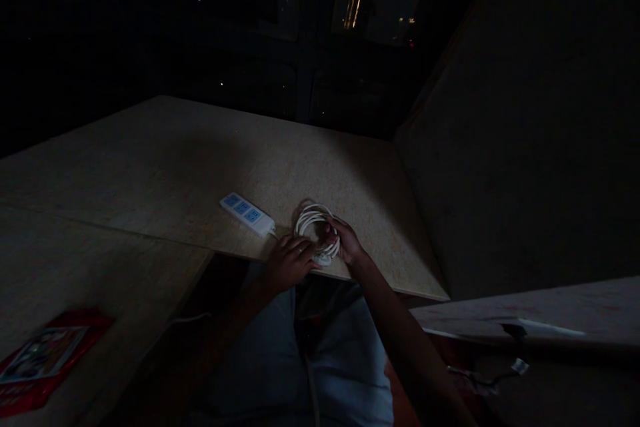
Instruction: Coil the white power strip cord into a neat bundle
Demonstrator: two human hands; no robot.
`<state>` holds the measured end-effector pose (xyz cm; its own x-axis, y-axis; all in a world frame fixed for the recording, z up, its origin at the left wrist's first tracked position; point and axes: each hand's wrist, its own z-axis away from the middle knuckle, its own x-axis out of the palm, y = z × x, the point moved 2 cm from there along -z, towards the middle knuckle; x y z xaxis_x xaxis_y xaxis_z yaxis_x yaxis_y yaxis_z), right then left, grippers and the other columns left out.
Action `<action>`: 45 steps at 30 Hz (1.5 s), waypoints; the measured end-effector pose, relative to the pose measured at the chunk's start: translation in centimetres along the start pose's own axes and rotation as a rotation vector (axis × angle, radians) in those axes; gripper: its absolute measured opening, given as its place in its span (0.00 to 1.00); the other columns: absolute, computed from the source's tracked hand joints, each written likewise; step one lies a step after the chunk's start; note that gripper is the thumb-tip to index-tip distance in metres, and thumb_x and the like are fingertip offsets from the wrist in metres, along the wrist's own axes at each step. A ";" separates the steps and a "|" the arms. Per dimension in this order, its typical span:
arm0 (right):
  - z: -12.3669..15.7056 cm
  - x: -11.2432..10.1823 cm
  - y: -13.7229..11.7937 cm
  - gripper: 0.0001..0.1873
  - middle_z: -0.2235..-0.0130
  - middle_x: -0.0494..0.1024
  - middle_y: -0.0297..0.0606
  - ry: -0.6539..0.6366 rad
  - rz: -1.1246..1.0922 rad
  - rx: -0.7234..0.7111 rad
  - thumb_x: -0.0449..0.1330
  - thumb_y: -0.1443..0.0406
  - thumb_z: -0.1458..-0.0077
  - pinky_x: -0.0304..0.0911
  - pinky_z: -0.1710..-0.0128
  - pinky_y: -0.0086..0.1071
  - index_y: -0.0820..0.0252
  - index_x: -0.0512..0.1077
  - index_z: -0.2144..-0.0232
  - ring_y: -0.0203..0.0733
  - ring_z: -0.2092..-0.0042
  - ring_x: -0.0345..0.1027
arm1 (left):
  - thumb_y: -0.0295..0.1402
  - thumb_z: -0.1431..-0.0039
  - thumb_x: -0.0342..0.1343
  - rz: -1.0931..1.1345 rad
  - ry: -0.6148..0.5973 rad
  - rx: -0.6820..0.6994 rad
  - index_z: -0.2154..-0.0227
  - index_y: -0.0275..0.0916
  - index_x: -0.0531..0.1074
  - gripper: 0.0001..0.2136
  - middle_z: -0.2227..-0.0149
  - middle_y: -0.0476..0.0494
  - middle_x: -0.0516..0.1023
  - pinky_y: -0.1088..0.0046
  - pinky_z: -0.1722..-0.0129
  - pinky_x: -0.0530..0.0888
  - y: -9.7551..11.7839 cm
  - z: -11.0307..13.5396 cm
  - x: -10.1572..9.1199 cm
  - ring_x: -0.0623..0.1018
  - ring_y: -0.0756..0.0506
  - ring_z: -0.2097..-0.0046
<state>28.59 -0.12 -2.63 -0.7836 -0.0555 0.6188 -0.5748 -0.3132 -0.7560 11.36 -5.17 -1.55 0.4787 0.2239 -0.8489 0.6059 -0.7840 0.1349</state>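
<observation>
A white power strip (257,219) with blue socket faces lies on the wooden table, left of my hands. Its white cord (306,218) is wound into a round coil near the table's front edge. My right hand (344,239) grips the right side of the coil, fingers curled through the loop. On the lower left side, my left hand (290,261) has its fingers bent over the cord, with the thumb close to a white plug (323,259) at the bottom of the coil. Dim light hides exactly how the left fingers meet the cord.
The pale wooden table (200,147) runs to dark windows at the back. A red packet (55,360) lies on the table section at lower left. At right stand a dark panel (525,147) and a pale ledge (550,310), with a thin cable (495,380) below.
</observation>
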 end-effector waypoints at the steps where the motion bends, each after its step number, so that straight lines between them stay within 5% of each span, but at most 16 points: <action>1: 0.0 -0.1 0.1 0.15 0.85 0.62 0.24 0.007 -0.003 -0.011 0.69 0.57 0.54 0.50 0.85 0.22 0.61 0.69 0.77 0.27 0.84 0.51 | 0.39 0.39 0.57 0.032 0.036 -0.008 0.53 0.38 0.74 0.14 0.55 0.40 0.79 0.60 0.49 0.67 0.0 0.1 0.1 0.75 0.42 0.50; 7: -0.1 -0.4 0.4 0.15 0.84 0.62 0.24 0.031 0.033 -0.043 0.68 0.57 0.52 0.51 0.85 0.23 0.59 0.68 0.76 0.27 0.84 0.51 | 0.36 0.41 0.60 0.154 0.138 -0.167 0.63 0.42 0.77 0.06 0.60 0.45 0.82 0.62 0.50 0.68 -0.2 -0.1 0.7 0.78 0.44 0.53; 16: 0.0 -0.5 0.4 0.15 0.82 0.63 0.24 0.021 0.003 -0.046 0.69 0.57 0.52 0.52 0.84 0.22 0.59 0.69 0.74 0.26 0.83 0.51 | 0.42 0.43 0.61 0.089 -0.043 -0.231 0.53 0.43 0.75 0.16 0.54 0.43 0.79 0.58 0.48 0.64 0.7 -0.5 0.7 0.72 0.41 0.48; 20: 0.0 -0.5 0.5 0.16 0.84 0.64 0.25 -0.001 -0.009 -0.030 0.68 0.55 0.51 0.56 0.83 0.22 0.60 0.69 0.75 0.28 0.83 0.55 | 0.45 0.42 0.59 0.025 -0.127 -0.195 0.44 0.44 0.67 0.25 0.49 0.40 0.75 0.55 0.46 0.60 1.2 -0.4 0.3 0.69 0.39 0.45; 24: 0.1 -0.4 0.5 0.15 0.79 0.73 0.30 0.045 -0.034 -0.027 0.68 0.56 0.52 0.62 0.81 0.25 0.60 0.72 0.71 0.32 0.80 0.64 | 0.45 0.45 0.61 -0.018 -0.179 -0.173 0.44 0.43 0.67 0.26 0.50 0.39 0.74 0.56 0.47 0.61 1.2 -0.6 1.3 0.69 0.39 0.46; 29: 0.5 0.2 0.5 0.16 0.67 0.81 0.40 0.044 -0.071 -0.025 0.66 0.55 0.51 0.72 0.65 0.36 0.59 0.73 0.64 0.45 0.63 0.76 | 0.46 0.44 0.61 -0.051 -0.092 -0.248 0.52 0.38 0.70 0.22 0.54 0.37 0.75 0.56 0.49 0.63 1.2 -1.1 2.5 0.71 0.38 0.50; 35: 1.8 1.6 0.4 0.22 0.53 0.79 0.44 -0.057 -0.080 -0.033 0.61 0.49 0.50 0.67 0.48 0.46 0.57 0.75 0.60 0.50 0.43 0.67 | 0.41 0.41 0.58 -0.094 -0.006 -0.420 0.53 0.35 0.71 0.18 0.55 0.35 0.76 0.55 0.50 0.65 2.1 -1.7 2.9 0.72 0.36 0.51; 45: 3.0 4.4 2.3 0.29 0.54 0.80 0.39 0.056 -0.031 -0.275 0.72 0.65 0.61 0.66 0.50 0.41 0.53 0.72 0.54 0.48 0.48 0.71 | 0.29 0.34 0.45 -0.062 0.084 -0.664 0.51 0.34 0.71 0.14 0.56 0.34 0.76 0.53 0.53 0.68 3.4 -3.3 3.6 0.73 0.36 0.54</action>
<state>24.50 -3.94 -1.02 -0.7720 0.0054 0.6356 -0.6351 -0.0448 -0.7711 17.26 -5.10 -2.49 0.4618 0.3223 -0.8264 0.8833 -0.2518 0.3954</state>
